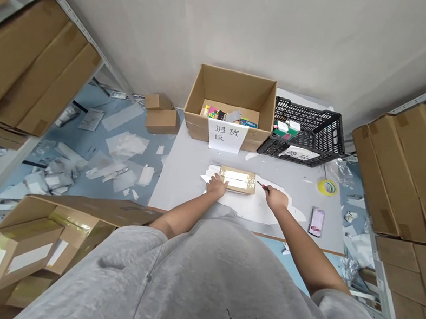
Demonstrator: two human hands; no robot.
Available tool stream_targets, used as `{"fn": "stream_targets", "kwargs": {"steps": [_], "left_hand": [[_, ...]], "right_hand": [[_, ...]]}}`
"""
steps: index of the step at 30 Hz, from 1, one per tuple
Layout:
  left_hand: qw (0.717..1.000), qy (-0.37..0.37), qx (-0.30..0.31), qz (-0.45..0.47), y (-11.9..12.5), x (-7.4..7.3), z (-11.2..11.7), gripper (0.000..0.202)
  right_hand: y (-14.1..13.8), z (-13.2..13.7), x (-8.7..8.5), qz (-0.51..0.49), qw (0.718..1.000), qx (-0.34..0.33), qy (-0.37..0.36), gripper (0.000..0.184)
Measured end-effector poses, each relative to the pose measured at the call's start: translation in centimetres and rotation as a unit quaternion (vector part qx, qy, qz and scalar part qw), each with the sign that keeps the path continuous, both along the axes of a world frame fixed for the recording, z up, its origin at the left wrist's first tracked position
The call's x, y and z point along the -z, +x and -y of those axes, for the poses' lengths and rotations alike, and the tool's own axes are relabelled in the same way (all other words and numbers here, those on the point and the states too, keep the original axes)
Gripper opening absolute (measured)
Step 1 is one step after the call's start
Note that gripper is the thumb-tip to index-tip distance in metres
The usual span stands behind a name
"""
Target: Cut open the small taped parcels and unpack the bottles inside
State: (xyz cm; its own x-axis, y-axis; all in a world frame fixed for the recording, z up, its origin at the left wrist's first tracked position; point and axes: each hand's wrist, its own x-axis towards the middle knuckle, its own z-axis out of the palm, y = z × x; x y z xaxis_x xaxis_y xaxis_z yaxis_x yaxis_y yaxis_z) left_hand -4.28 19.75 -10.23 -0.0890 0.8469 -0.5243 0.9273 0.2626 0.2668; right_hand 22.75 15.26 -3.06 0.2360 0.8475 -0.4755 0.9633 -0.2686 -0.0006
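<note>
A small cardboard box [244, 190] with white labels and clear tape lies flat on the table in front of me. My left hand [216, 186] holds its left end, with the thumb near the front edge and the fingers beside the end. In my right hand [277, 199] is a utility knife [264, 187] with a red and black handle, gripped in closed fingers. Its tip points toward the box's right end, and a small gap seems to separate them. White paper [238, 203] lies under and around the box.
Behind stand a large open carton [198, 124] with colourful items and a black plastic crate [326, 124]. Yellow tape [327, 187] and a phone [316, 222] lie at the right. At lower left, an open carton [35, 205] holds taped boxes. Shelves flank both sides; paper scraps litter the floor.
</note>
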Motion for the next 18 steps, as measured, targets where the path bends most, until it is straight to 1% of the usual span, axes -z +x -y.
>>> {"fn": "stream_targets", "kwargs": {"steps": [2,3,5,7,8,9,11,14,18], "left_hand": [[0.995,0.086,0.046,-0.024,0.1,-0.2,0.1,0.085],[0.988,0.130,0.082,-0.025,0.3,-0.4,0.0,0.088],[0.965,0.194,0.177,-0.005,0.7,-0.7,-0.6,0.090],[0.937,0.217,0.274,0.027,1.5,-0.9,-1.6,0.081],[0.925,0.217,0.310,0.038,2.0,-0.9,-2.2,0.075],[0.916,0.214,0.336,0.044,2.5,-0.9,-2.8,0.070],[0.908,0.205,0.363,0.042,3.3,-0.7,-3.8,0.063],[0.895,0.199,0.397,0.030,3.9,-0.2,-4.9,0.062],[0.869,0.204,0.451,0.008,3.9,0.5,-6.2,0.062]], "right_hand": [[0.3,0.2,0.7,-0.050,0.995,0.074,0.033,0.034],[0.2,0.2,1.2,-0.087,0.988,0.114,0.050,0.034],[-0.2,-0.1,2.4,-0.175,0.963,0.192,0.075,0.036],[-1.1,-0.5,3.7,-0.257,0.929,0.254,0.084,0.040],[-1.6,-0.8,4.3,-0.285,0.914,0.277,0.085,0.043],[-2.2,-1.1,4.9,-0.303,0.903,0.292,0.088,0.044],[-3.0,-1.7,6.0,-0.316,0.894,0.304,0.089,0.047],[-3.6,-2.0,7.3,-0.310,0.895,0.306,0.090,0.052],[-3.3,-2.0,8.7,-0.325,0.883,0.328,0.083,0.055]]}}
